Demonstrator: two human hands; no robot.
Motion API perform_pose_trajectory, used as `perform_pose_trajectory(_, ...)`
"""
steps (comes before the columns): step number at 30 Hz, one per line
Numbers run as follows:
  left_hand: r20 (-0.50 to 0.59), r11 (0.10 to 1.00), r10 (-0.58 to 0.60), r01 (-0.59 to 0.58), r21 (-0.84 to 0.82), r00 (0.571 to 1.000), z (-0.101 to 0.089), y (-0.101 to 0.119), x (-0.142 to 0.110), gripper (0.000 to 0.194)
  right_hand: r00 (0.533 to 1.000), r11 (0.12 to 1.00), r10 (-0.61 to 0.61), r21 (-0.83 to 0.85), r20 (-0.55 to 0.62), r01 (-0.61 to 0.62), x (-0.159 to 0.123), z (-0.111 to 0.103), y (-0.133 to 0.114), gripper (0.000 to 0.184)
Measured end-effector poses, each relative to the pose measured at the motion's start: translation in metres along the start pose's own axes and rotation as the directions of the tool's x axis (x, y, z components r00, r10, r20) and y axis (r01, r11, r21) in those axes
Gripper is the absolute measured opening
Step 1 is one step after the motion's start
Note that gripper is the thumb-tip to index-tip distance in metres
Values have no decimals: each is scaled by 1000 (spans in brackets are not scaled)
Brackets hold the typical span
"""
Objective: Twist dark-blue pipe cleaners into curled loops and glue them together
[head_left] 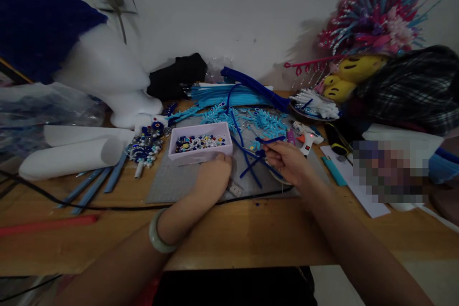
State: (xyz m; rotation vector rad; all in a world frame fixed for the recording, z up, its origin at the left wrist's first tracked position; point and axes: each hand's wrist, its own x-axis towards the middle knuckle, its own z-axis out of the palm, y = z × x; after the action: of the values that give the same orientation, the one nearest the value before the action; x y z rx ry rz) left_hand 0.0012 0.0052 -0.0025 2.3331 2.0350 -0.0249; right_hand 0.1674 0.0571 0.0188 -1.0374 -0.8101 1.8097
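Note:
My right hand (289,160) pinches a short dark blue fuzzy stem (270,140), like a pipe cleaner, above the grey mat. More dark blue stems (253,167) lie crossed just left of and below that hand. My left hand (213,178) is at the front right corner of a white box (193,155). Its fingers are curled against the box's front wall, and the fingertips are hidden, so I cannot see what they hold. Inside the box are blue, white, gold and red beads (204,142). Behind the box lie light blue branched pieces (267,122).
A black cable (143,208) crosses the table's front. Behind the mat (168,186) lies a bundle of light blue stems (229,96). A white glue gun (306,138) is right of my right hand. A white foam head (107,64) and rolled white sheet (68,158) stand left.

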Motion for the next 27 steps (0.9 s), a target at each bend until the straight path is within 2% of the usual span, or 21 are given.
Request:
perform_pose_trajectory(4, -7, 999, 26, -26, -21, 1000, -1, -1, 1, 33, 1000, 1000, 7, 11, 23, -7, -1, 3, 4, 13)
perform_pose_trajectory(6, -22, 998, 27, -28, -52, 999, -3, -3, 3, 28, 1000, 1000, 2, 8, 27, -2, 0, 3, 7, 15)
perform_pose_trajectory(8, -66, 984, 10, -22, -179, 998, -6, -5, 5, 17, 1000, 1000, -8, 13, 24, 8, 1, 4, 10, 17)
perform_pose_trajectory(9, -98, 951, -2, -28, -308, 995, -8, -6, 6, 12, 1000, 1000, -13, 18, 18, 12, 1, 4, 12, 17)
perform_pose_trajectory(10, -121, 876, -23, -38, -480, 992, -10, -7, 7, 8, 1000, 1000, -16, 25, 11, 15, 1, 5, 13, 17)
perform_pose_trajectory(11, -118, 744, -46, -44, -667, 992, -12, -8, 8, 8, 1000, 999, -15, 30, 9, 15, 1, 5, 15, 16)
perform_pose_trajectory(13, -24, 345, -52, -5, -939, 998, -15, -7, 9, 15, 1000, 999, -10, 33, 24, 9, -1, 8, 18, 15)
perform_pose_trajectory(14, 35, 141, -28, 39, -989, 999, -15, -5, 9, 18, 999, 999, -4, 32, 40, 3, -3, 10, 19, 15)
perform_pose_trajectory(15, 81, -23, 1, 81, -996, 997, -15, -3, 9, 21, 998, 1000, 2, 31, 58, -4, -4, 11, 20, 16)
perform_pose_trajectory(16, 104, -137, 19, 105, -985, 994, -14, -1, 9, 22, 997, 999, 7, 32, 71, -9, -6, 13, 21, 16)
perform_pose_trajectory(17, 104, -208, 19, 106, -972, 994, -12, 2, 9, 23, 997, 999, 11, 36, 79, -14, -8, 15, 22, 16)
perform_pose_trajectory(18, 94, -248, 8, 93, -964, 996, -10, 5, 9, 24, 997, 999, 14, 43, 81, -17, -9, 16, 22, 15)
perform_pose_trajectory(20, 73, -265, -18, 65, -962, 997, -6, 9, 9, 24, 996, 998, 21, 61, 83, -26, -10, 17, 23, 14)
perform_pose_trajectory(27, 94, -157, 11, 94, -983, 996, 3, 16, 6, 22, 998, 994, 22, 108, 55, -28, -6, 15, 24, 11)
